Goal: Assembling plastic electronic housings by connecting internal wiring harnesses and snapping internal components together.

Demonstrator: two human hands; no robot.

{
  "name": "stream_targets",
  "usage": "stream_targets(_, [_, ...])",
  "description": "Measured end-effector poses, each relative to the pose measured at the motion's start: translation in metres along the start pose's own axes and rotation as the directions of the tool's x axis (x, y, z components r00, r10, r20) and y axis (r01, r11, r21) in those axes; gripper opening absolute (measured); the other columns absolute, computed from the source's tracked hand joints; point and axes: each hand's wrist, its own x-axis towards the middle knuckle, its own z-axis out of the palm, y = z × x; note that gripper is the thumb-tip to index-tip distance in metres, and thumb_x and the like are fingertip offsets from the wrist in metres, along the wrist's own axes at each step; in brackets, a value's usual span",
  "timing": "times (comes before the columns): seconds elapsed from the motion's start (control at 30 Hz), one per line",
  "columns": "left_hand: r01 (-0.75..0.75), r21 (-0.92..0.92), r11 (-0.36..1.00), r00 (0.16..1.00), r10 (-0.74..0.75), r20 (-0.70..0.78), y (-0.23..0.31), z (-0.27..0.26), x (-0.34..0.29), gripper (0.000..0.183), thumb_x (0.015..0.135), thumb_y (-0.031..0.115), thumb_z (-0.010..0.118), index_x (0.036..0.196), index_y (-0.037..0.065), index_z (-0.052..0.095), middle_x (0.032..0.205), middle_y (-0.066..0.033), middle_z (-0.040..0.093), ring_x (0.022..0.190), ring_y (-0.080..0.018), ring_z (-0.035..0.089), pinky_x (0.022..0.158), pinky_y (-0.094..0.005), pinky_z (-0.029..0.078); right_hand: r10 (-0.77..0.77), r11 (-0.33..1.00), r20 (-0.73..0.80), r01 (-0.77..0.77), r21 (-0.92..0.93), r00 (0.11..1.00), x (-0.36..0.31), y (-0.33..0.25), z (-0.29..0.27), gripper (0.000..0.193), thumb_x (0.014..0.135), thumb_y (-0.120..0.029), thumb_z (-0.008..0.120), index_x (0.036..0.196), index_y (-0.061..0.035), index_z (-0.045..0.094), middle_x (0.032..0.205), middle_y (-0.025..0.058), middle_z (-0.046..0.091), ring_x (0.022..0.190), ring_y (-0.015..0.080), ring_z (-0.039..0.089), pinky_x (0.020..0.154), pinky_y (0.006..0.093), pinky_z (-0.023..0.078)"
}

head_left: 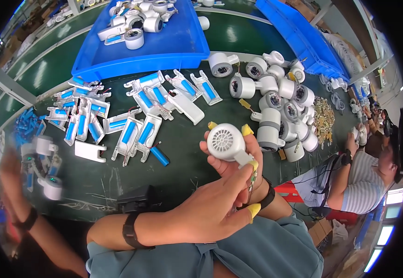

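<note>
In front of me, my right hand (253,147) holds a white round fan head (225,141), its slotted grille facing up and its short neck pointing toward me. My left hand (206,206) reaches across from the left, its fingers closed by the neck on a small, thin greenish piece (253,178) that looks like a circuit board with wires; the fingers partly hide it. Yellow finger covers sit on several fingertips of both hands. To the right stands a pile of white and grey fan heads (271,99). On the left lie open white handle shells (139,134) with blue battery cells and thin wires.
A blue tray (141,59) of fan parts sits at the back, a second blue bin (303,41) at back right. Small boards (323,118) are heaped right. A loose blue cell (159,156) lies nearby. A co-worker's blurred hand (11,178) is at left; another person (363,185) sits right.
</note>
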Motion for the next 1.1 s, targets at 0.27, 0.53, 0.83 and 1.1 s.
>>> stream_targets(0.27, [0.026,-0.359,0.933,0.821,-0.225,-0.525,0.032,-0.081,-0.076,0.066,0.085,0.021,0.071,0.139,-0.003,0.043,0.095,-0.0111,0.062,0.088,-0.0188,0.061,0.083,-0.0306,0.047,0.045,0.785,-0.149,-0.128,-0.606,0.988,-0.007,0.013,0.002,0.058,0.100,-0.036,0.048,0.144,-0.0009,0.035,0.140,0.0176,0.048,0.119,0.0299,0.058,0.093,0.0417,0.051])
stream_targets(0.53, [0.576,0.322,0.752,0.326,0.150,-0.933,0.075,-0.215,-0.206,0.035,0.095,0.021,0.060,0.122,0.000,0.060,0.091,0.0004,0.060,0.077,-0.0060,0.054,0.069,-0.0191,0.041,0.037,0.601,-0.222,-0.199,-0.774,0.974,-0.009,0.010,-0.007,0.033,0.099,-0.016,0.053,0.128,0.0004,0.052,0.115,0.0112,0.062,0.104,0.0215,0.064,0.083,0.0320,0.054])
stream_targets(0.83, [0.941,0.010,-0.337,0.075,0.180,-0.981,0.022,-0.362,-0.262,0.048,0.085,0.045,0.063,0.111,0.005,0.071,0.102,-0.0192,0.071,0.090,-0.0304,0.067,0.081,-0.0405,0.051,0.063,0.481,-0.144,-0.156,-0.862,0.988,-0.013,0.009,-0.028,0.029,0.100,-0.011,0.054,0.128,-0.0026,0.051,0.112,0.0067,0.061,0.100,0.0141,0.063,0.077,0.0259,0.052])
stream_targets(1.1, [0.691,0.701,0.175,0.648,0.279,-0.708,-0.046,-0.380,0.039,0.060,0.083,0.040,0.070,0.128,0.003,0.057,0.128,-0.0251,0.058,0.121,-0.0384,0.055,0.101,-0.0423,0.045,0.059,0.429,-0.240,-0.242,-0.870,0.969,-0.003,0.004,-0.020,0.026,0.099,-0.011,0.055,0.123,0.0002,0.055,0.104,0.0057,0.063,0.087,0.0119,0.065,0.068,0.0245,0.055])
